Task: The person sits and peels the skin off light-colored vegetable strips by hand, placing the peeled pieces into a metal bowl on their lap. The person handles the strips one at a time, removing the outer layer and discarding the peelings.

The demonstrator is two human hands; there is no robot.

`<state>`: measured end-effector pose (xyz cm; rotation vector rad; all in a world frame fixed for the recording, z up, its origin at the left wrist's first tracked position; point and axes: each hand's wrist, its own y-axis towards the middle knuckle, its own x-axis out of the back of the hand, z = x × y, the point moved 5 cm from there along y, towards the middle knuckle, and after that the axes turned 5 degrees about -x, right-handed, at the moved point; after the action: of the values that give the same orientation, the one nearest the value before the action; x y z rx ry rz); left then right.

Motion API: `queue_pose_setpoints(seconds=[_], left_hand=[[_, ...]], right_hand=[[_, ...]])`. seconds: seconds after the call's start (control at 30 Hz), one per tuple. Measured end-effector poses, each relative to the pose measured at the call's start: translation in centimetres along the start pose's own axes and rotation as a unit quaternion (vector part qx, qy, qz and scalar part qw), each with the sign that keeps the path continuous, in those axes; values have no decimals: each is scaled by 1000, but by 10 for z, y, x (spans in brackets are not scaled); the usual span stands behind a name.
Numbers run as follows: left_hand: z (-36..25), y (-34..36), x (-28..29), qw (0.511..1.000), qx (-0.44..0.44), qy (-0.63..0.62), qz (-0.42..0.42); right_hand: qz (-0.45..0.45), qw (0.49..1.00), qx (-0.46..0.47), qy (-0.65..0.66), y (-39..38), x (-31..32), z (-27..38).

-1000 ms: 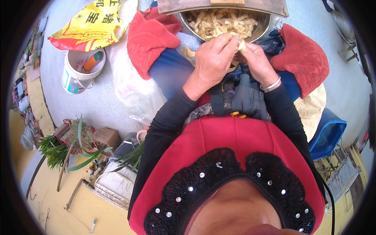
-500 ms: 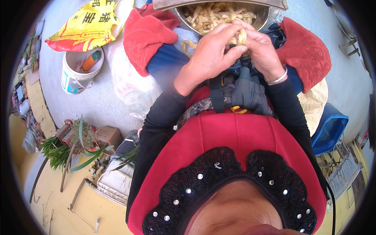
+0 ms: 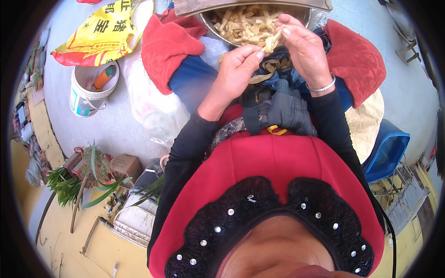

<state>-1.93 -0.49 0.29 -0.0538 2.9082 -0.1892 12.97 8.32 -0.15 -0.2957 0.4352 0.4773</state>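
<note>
Both hands are up over the lap, right at the near rim of the bowl (image 3: 211,23). The left hand (image 3: 236,69) pinches the lower end of a pale strip (image 3: 271,42) between thumb and fingertips, fingers curled in tight. The right hand (image 3: 303,48) grips the upper end of that same strip, thumb pressed to forefinger, a silver bangle (image 3: 320,87) on the wrist. So the strip hangs between the two hands, just in front of the bowl. More pale strip (image 3: 260,76) trails down below the left hand onto the dark cloth (image 3: 282,111) in the lap.

The bowl is metal, heaped with the same pale strips (image 3: 245,23), and a flat board (image 3: 250,4) lies across its far side. Red cushions (image 3: 169,46) sit either side of it, over the knees.

Out on the grey floor (image 3: 116,125), left of the person, stands a white bucket (image 3: 90,90) with an orange thing inside. Beyond the bucket lies a yellow and red sack (image 3: 104,32). Green leaves (image 3: 69,183) lie near the floor's left edge. A blue crate (image 3: 387,150) sits to the right.
</note>
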Motion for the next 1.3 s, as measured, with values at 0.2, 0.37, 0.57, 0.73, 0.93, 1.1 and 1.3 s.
queue_pose_setpoints(seconds=[0.2, 0.37, 0.57, 0.73, 0.93, 1.1, 1.3], left_hand=[[-40, -3, 9, 828, -260, 492, -77], [-43, 8, 3, 822, -285, 491, -52], [-43, 8, 3, 794, -276, 541, 30], [-43, 16, -5, 851, -214, 475, 67], [-40, 21, 8, 931, -18, 310, 192], [-26, 3, 8, 973, 35, 123, 192], [-13, 19, 12, 978, 82, 38, 191]], right_hand=[[-36, 975, 24, -219, -5, -9, 28], [46, 907, -33, -417, -14, -12, 19], [74, 812, 50, -577, -17, -5, 32], [118, 687, 229, -680, -19, -51, 53], [197, 683, 195, -675, -14, -42, 56], [226, 821, 34, -523, -21, -30, 48], [176, 879, -10, -443, -13, -20, 40]])
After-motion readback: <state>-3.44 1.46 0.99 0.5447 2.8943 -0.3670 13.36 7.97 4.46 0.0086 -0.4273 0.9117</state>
